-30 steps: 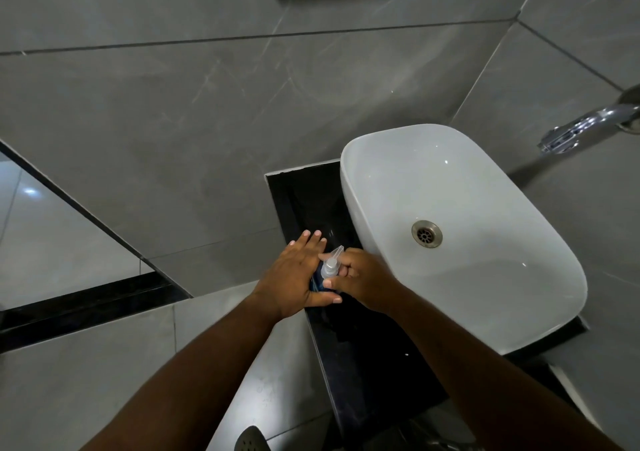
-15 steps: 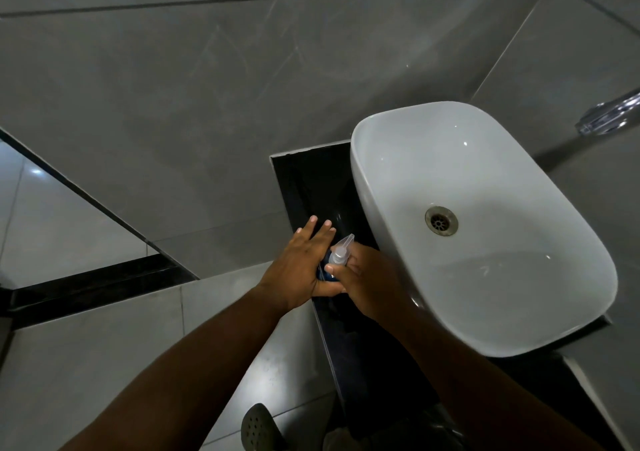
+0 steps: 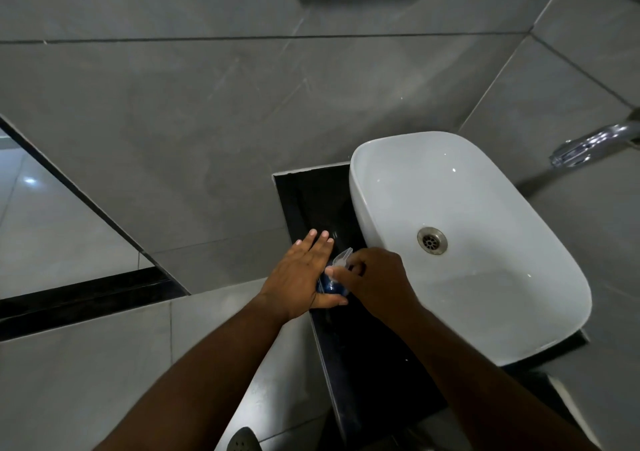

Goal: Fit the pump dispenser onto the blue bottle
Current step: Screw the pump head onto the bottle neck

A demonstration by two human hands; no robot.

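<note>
1. Now, at the left, your left hand (image 3: 300,277) is bracing the blue bottle (image 3: 327,285): the thumb is hooking under its near side while the fingers (image 3: 317,242) are lying straight and close together along its far side, so the hand is cupping rather than clenching it.
2. In the middle, the bottle is standing on the black counter (image 3: 311,201), just beside the white basin (image 3: 519,329), and only a sliver of blue is showing between your hands.
3. On top of it, the pump dispenser (image 3: 341,260) is sitting at the neck with its clear spout pointing away from you.
4. To the right, your right hand (image 3: 375,282) is pinching the pump's collar, fingertips closed on it; I cannot tell how far the collar is seated.
5. Judging by this, you are working through the screwing-on step. The next move is calling for you to be keeping the bottle upright and steady while turning the collar squarely, without cross-threading, until it is sitting snug.
</note>
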